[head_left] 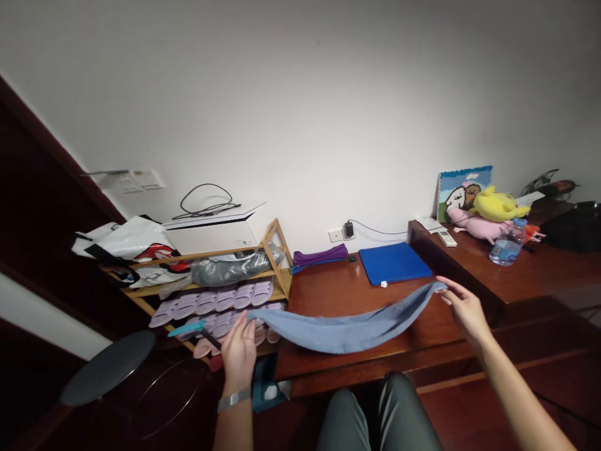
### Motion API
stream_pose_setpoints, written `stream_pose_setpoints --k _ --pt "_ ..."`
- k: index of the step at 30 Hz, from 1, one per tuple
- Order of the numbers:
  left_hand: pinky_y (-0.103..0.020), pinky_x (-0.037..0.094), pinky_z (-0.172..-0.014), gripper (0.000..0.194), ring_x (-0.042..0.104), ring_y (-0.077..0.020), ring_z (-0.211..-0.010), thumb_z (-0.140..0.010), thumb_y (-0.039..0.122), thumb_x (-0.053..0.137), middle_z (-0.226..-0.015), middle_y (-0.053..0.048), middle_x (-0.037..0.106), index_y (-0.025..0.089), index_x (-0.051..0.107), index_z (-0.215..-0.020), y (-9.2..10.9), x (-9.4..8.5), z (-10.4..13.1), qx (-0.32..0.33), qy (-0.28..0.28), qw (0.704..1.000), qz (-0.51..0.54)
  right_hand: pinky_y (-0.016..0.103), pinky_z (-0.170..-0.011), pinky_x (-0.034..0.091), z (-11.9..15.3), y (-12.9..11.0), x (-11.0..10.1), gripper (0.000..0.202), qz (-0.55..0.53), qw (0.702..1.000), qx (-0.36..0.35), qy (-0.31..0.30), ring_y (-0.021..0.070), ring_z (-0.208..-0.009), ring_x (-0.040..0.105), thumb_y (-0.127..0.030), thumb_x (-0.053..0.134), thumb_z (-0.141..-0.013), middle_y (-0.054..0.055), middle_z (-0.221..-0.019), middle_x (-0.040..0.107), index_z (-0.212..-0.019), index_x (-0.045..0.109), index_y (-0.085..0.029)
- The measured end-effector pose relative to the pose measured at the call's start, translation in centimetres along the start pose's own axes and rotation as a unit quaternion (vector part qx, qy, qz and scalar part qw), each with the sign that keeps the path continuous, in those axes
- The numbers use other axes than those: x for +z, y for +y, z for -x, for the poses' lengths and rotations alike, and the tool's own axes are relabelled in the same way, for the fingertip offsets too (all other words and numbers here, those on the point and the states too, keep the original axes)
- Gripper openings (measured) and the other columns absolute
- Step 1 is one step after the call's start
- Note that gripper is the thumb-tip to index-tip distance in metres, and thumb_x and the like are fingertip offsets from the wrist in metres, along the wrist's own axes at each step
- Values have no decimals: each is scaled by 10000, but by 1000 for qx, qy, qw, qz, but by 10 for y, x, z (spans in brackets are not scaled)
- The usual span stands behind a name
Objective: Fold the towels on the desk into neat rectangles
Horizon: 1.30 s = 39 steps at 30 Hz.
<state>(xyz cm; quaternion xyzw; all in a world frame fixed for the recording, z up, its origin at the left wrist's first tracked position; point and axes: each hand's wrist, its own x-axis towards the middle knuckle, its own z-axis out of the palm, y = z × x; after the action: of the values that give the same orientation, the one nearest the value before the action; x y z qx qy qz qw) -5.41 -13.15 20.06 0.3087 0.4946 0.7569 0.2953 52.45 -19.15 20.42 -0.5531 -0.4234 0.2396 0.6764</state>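
Observation:
A blue-grey cloth (pixel 347 332) hangs stretched between my two hands, sagging in the middle over the front of a brown wooden table (pixel 323 294). My left hand (pixel 238 354) pinches its left end, beside the shoe rack. On the other side, my right hand (pixel 464 310) grips the right end between thumb and fingers. Behind the cloth, a folded bright blue cloth (pixel 395 262) with a small white tag lies on the table. A folded purple cloth (pixel 320 255) rests against the wall at the back left.
Left of the table stands a wooden shoe rack (pixel 280 275) with lilac slippers (pixel 206 302) and a white box (pixel 216 235) on top. A round black stool (pixel 110 366) is lower left. On the higher right surface are a water bottle (pixel 509 243), plush toys (pixel 500 205) and a remote (pixel 446 238).

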Motion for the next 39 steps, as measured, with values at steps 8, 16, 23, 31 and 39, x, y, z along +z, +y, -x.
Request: stream_pose_setpoints --k 8,16,23,31,39 --pt "-365 627 -924 523 757 -199 -913 -693 325 835 -940 -28 773 185 731 -1186 20 -22 -16 4 1 999 -34 391 -859 628 -19 -47 -57 554 66 995 -18 79 256 -894 754 -633 840 -703 80 -1015 814 -1065 817 -214" --pt "-380 630 -727 584 716 -218 -700 -557 558 896 -753 -19 741 165 707 -945 16 -11 -35 34 33 992 -118 284 -553 572 -31 -45 -61 528 53 996 -14 73 154 -567 624 -612 846 -707 20 -671 709 -1011 816 -181" --pt "-363 616 -682 441 683 -195 -636 -651 572 793 -679 -6 702 184 639 -794 38 33 -51 74 -13 988 -135 395 -834 662 -44 -56 -40 535 -67 992 -14 103 221 -823 756 -595 909 -628 54 -863 771 -943 777 -183" --pt "-400 633 -826 355 704 -177 -714 -638 440 724 -776 37 656 213 589 -874 12 6 -24 102 47 993 -18 384 -888 635 -27 -27 -61 413 -65 990 -27 122 218 -833 738 -564 885 -651 51 -906 757 -849 767 -221" --pt "-460 648 -671 342 745 -284 -641 -565 494 685 -681 -24 725 224 666 -774 -122 -82 54 -120 37 982 -140 328 -607 586 33 91 -75 544 96 990 102 7 226 -608 680 -719 797 -574 46 -604 695 -749 789 -205"
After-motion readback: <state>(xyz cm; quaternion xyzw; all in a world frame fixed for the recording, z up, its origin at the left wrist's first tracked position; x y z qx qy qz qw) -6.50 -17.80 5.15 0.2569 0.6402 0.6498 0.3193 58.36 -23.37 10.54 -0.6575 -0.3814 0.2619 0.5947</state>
